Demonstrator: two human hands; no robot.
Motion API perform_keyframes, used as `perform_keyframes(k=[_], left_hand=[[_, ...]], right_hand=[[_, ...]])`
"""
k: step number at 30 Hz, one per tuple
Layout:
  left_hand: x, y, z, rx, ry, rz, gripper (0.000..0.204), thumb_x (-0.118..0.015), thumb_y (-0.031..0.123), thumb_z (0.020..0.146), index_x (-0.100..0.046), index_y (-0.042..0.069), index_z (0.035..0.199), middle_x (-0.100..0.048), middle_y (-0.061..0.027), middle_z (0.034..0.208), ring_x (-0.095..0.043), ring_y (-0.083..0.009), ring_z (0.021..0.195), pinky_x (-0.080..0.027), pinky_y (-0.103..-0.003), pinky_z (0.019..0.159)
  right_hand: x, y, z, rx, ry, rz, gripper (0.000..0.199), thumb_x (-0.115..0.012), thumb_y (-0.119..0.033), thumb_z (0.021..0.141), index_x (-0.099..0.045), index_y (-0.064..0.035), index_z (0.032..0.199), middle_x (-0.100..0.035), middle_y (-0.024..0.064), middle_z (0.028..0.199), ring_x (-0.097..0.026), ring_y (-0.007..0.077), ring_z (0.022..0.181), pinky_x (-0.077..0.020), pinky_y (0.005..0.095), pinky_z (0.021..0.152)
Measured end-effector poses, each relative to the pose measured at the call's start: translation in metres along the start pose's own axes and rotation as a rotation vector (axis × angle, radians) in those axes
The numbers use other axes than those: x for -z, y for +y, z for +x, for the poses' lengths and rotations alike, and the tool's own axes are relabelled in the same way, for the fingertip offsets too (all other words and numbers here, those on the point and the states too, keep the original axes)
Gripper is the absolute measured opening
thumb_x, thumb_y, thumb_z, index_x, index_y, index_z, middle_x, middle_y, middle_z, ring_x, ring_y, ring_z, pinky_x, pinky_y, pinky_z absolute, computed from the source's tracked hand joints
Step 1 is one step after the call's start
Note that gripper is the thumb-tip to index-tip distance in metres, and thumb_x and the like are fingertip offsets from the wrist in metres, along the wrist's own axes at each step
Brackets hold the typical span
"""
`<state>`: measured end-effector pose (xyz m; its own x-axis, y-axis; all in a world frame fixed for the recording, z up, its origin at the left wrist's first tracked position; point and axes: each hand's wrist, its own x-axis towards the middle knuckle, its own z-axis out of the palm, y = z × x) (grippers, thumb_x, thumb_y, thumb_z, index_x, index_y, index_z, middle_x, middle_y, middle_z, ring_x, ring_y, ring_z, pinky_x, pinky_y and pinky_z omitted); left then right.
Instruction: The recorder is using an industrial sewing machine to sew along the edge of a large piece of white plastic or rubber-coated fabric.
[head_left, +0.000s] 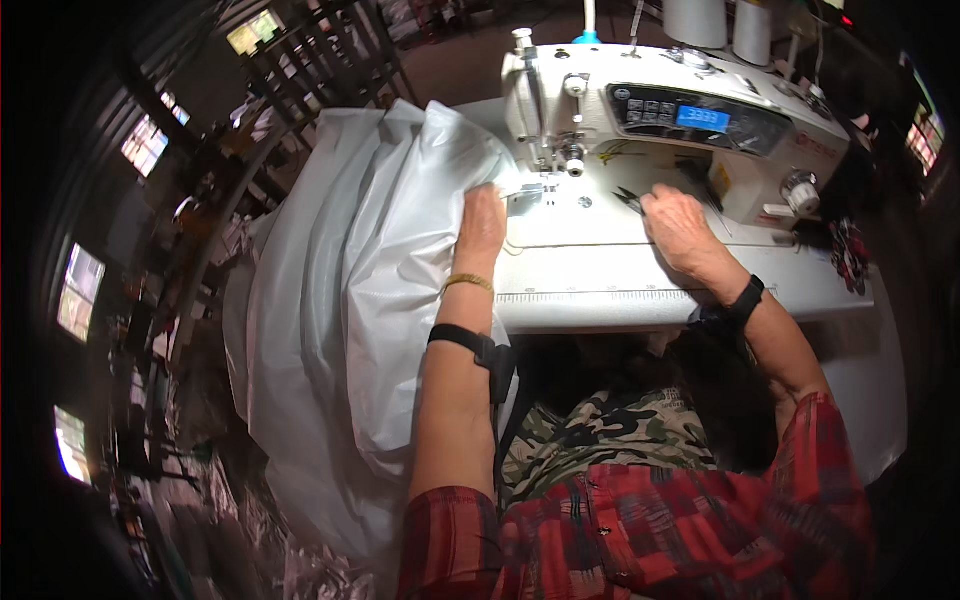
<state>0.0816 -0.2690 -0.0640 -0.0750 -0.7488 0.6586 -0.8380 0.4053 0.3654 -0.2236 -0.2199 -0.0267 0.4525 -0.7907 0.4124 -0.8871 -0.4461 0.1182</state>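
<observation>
A large shiny white sheet point(390, 300) hangs in folds over the left side of the sewing table. My left hand point(482, 222) is closed on its edge, just left of the needle area of a white sewing machine point(560, 90). Pale thread shows between that hand and the presser foot point(548, 184). In my right hand point(682, 228) are dark thread snips point(628, 198), their tips pointing left toward the needle plate. The fingertips of my left hand are partly lost in the bright lamp light.
A blue-lit display point(703, 119) is on the machine's arm, with thread cones point(694, 22) behind it. Dark small items lie under the arm. A ruler strip point(600, 294) runs along the white table's front edge. Dark racks point(320, 60) stand at the far left.
</observation>
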Motion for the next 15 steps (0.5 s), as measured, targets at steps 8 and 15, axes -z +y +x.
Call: perform_keyframes(k=[8,15], left_hand=[[0.032,0.024,-0.035,-0.01,-0.033,0.099,0.014,-0.049,0.007,0.086,-0.059,-0.003,0.083,-0.062,-0.0253,0.078,-0.062,-0.041,0.076,-0.047,-0.05,0.069],[0.035,0.033,-0.043,-0.036,-0.012,0.055,0.014,-0.055,0.006,0.084,-0.064,-0.003,0.088,-0.065,-0.0227,0.078,-0.064,-0.0389,0.074,-0.049,-0.045,0.07]], right_hand=[[-0.005,-0.047,-0.004,0.057,0.025,0.313,0.01,-0.051,-0.006,0.085,-0.056,0.0034,0.084,-0.062,0.0215,0.076,-0.065,0.0344,0.066,-0.054,0.0437,0.061],[-0.012,-0.085,0.025,0.033,-0.015,0.388,0.017,-0.056,-0.012,0.085,-0.06,0.0021,0.092,-0.065,0.0203,0.071,-0.067,0.0373,0.069,-0.0518,0.047,0.061]])
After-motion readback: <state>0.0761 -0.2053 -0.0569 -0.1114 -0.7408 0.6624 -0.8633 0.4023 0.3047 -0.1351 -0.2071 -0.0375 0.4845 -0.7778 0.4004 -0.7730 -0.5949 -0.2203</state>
